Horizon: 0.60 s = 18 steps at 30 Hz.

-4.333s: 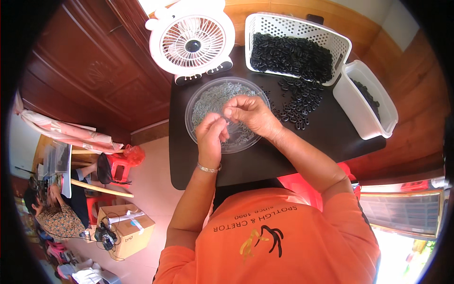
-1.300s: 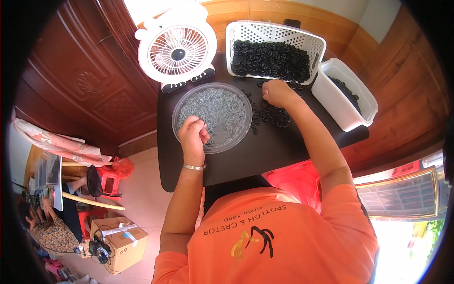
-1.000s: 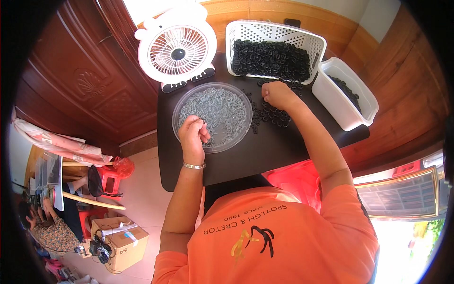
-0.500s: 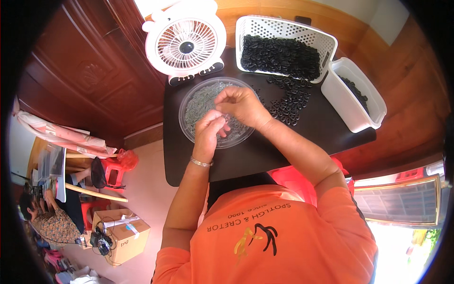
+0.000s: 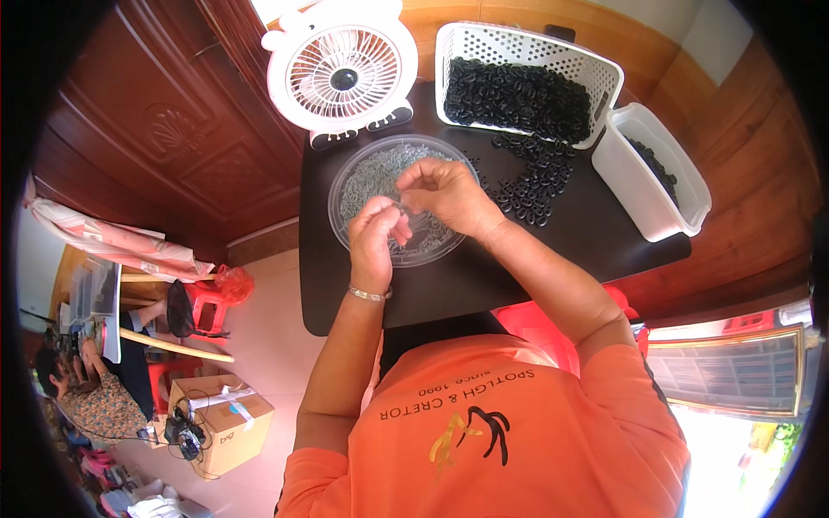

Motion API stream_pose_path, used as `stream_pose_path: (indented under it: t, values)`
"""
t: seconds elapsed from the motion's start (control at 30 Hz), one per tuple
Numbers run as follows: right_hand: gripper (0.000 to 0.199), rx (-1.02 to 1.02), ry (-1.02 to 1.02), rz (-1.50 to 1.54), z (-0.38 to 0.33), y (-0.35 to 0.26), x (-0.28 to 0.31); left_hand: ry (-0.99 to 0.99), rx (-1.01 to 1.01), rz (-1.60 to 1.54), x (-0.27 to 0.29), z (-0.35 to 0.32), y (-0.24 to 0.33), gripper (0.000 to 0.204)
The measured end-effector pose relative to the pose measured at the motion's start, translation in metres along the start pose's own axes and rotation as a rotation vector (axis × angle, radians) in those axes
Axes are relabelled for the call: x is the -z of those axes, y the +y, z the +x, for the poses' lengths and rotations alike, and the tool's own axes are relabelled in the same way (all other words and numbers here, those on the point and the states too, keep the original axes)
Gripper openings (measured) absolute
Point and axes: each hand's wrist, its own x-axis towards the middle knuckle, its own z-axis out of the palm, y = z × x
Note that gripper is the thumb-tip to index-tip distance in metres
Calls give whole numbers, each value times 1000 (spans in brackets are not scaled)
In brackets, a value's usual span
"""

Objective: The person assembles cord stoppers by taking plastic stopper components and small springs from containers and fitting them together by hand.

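Observation:
Both of my hands are raised over a round clear plastic tub (image 5: 333, 216) filled with small silvery metal pieces (image 5: 373, 179), too fine to make out singly. My left hand (image 5: 372, 239) is closed, thumb against the curled fingers. A glint shows near its fingertips, but I cannot make out what it holds. Just right of it and slightly farther away, my right hand (image 5: 449, 197) pinches thumb and forefinger together close to the left fingertips. Anything between them is too small to name. Beside the tub, a loose spread of black ring-shaped parts (image 5: 528, 186) lies on the dark table (image 5: 596, 250).
A white perforated basket (image 5: 609, 73) of black parts stands at the back, with a white bin (image 5: 635, 203) to its right. A white fan (image 5: 344, 79) stands behind the tub. At far left, a person (image 5: 108, 397) sits near a cardboard box (image 5: 229, 432).
My left hand has shifted slightly left, and its fingers have curled a little differently. My right hand stays pinched close by. The whole view has moved slightly.

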Motion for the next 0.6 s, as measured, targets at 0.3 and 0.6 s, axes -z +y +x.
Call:
stream_pose_path:
  t: [0.3,0.6]
  values:
    - [15,52,-77,-983,-6,-9,35,-210,123,-539,14,5,3,18]
    - [17,22,-245,-208,-4,-17,13,-280,187,-373,11,5,2,18]
